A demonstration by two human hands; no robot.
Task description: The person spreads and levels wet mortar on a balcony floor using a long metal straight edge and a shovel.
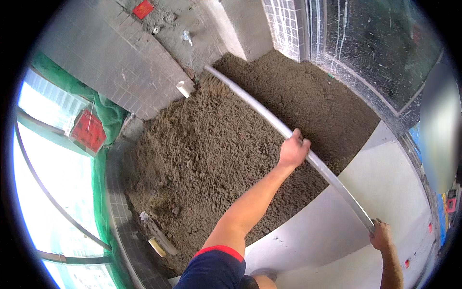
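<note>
A long metal screed bar [257,107] lies slantwise across a bed of damp, crumbly grey-brown mortar [211,144]. Near its middle, my left hand [294,150] is closed around the bar. My right hand [380,234] grips its near end, over the pale smooth floor tiles [370,192]. The bar's far end reaches toward the wall corner. On the far right side of the bar the mortar looks smoother and darker; on the left it is rough and lumpy.
A trowel with a yellow handle [157,247] rests at the mortar's lower left edge. A white pipe stub [183,89] stands by the tiled wall [115,58]. Green netting [103,115] hangs at the left opening, and a splattered dark glass panel [380,48] is at far right.
</note>
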